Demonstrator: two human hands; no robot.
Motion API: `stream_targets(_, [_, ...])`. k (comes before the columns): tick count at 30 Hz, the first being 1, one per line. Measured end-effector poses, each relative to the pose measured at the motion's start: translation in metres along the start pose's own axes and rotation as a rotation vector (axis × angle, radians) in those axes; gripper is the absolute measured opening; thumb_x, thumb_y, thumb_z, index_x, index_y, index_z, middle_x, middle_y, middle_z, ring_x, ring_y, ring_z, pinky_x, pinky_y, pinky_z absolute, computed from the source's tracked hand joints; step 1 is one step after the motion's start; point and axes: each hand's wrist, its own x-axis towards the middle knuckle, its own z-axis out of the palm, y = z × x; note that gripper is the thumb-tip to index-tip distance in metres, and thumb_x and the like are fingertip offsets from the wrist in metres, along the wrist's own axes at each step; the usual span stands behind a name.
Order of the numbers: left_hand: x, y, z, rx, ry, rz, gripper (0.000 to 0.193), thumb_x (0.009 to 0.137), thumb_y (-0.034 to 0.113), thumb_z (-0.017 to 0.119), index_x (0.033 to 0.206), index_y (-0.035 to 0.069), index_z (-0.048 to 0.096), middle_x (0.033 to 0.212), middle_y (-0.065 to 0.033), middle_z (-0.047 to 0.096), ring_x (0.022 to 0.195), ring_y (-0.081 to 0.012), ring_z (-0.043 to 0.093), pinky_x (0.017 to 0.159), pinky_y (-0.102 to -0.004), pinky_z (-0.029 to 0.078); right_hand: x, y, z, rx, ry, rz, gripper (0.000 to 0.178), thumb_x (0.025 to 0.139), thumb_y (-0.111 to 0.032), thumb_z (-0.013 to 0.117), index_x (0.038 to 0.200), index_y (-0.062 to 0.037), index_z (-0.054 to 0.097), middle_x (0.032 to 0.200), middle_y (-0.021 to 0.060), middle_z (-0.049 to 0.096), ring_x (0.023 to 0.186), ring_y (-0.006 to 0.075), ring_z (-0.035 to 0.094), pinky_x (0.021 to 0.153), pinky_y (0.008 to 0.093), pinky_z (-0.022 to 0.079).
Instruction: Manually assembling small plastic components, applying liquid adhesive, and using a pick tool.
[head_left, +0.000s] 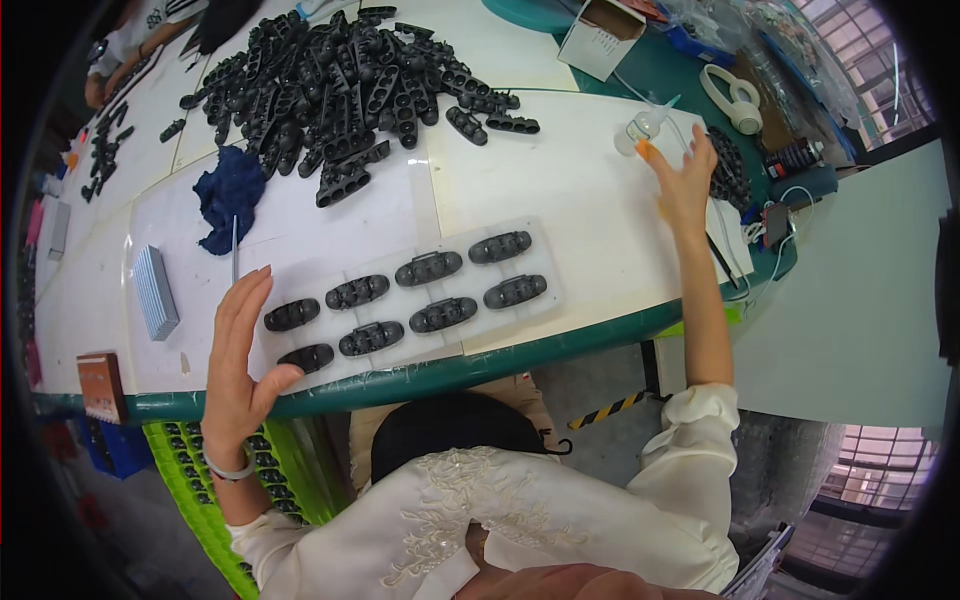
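A translucent white tray lies near the front edge of the table, bearing two rows of oblong black plastic parts. At its left end is my left hand, its fingers straight and the thumb spread toward the nearest part, holding nothing. My right hand is stretched out at the far right with fingers apart. Its orange-covered fingertip is close beside a small clear bottle with a pointed nozzle; whether they touch I cannot tell.
A big heap of black parts covers the far middle. Left of the tray are a dark blue cloth, a blue-white striped block and a brown notebook. White headphones and an open box stand far right. Another person's hand shows far left.
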Motion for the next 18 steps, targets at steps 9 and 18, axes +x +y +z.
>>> stream_targets(9, [-0.040, -0.011, 0.022, -0.081, 0.203, -0.185, 0.134, 0.042, 0.064, 0.075, 0.139, 0.000, 0.009, 0.138, -0.0219, 0.030, 0.127, -0.0345, 0.031, 0.105, -0.0440, 0.024, 0.049, -0.011, 0.007, -0.147, -0.514, 0.109, 0.049, 0.068, -0.023, 0.074, 0.107, 0.0019, 0.057, 0.112, 0.0139, 0.058, 0.091, 0.0213, 0.059, 0.083, 0.0312, 0.045])
stream_targets(18, [-0.047, -0.024, 0.031, -0.133, 0.120, -0.195, 0.132, 0.043, 0.048, 0.082, 0.139, 0.000, 0.005, 0.140, -0.0220, 0.026, 0.130, -0.0344, 0.028, 0.107, -0.0441, 0.021, -0.013, -0.088, -0.044, 0.987, -0.417, 0.035, 0.068, 0.081, -0.041, 0.061, 0.127, 0.0021, 0.036, 0.114, 0.0193, 0.052, 0.091, 0.0201, 0.056, 0.073, 0.0290, 0.047])
